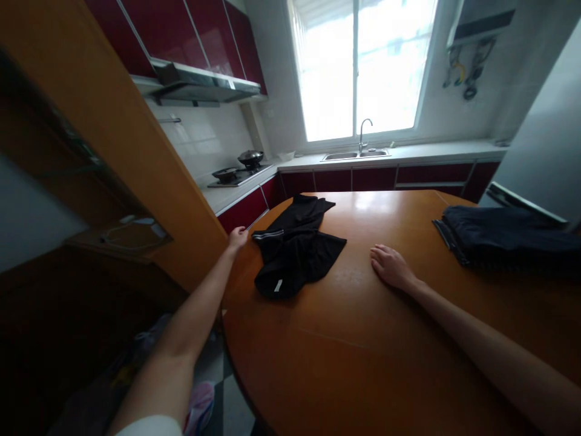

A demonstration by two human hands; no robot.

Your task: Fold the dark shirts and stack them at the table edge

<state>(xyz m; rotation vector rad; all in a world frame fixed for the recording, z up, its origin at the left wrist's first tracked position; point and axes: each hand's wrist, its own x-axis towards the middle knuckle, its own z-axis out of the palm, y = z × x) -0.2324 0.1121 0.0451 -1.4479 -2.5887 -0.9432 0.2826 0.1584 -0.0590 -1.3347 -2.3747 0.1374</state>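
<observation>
A black short-sleeved garment [302,257] lies spread and rumpled on the wooden table. It has a small white label at the near end and white stripes on its left side. My left hand [238,237] is at the table's left edge, just beside the striped part, its fingers curled in. A narrow gap seems to separate it from the cloth, and nothing shows in its grip. To the right of the garment, my right hand [391,266] rests palm down on the tabletop, fingers extended and holding nothing.
A folded stack of dark clothes [503,236] lies at the table's right side. The table [345,375] has a rounded edge. A wooden cabinet frame [149,163] stands close on the left. Beyond are a stove with pans [250,158] and a sink [356,155] under the window.
</observation>
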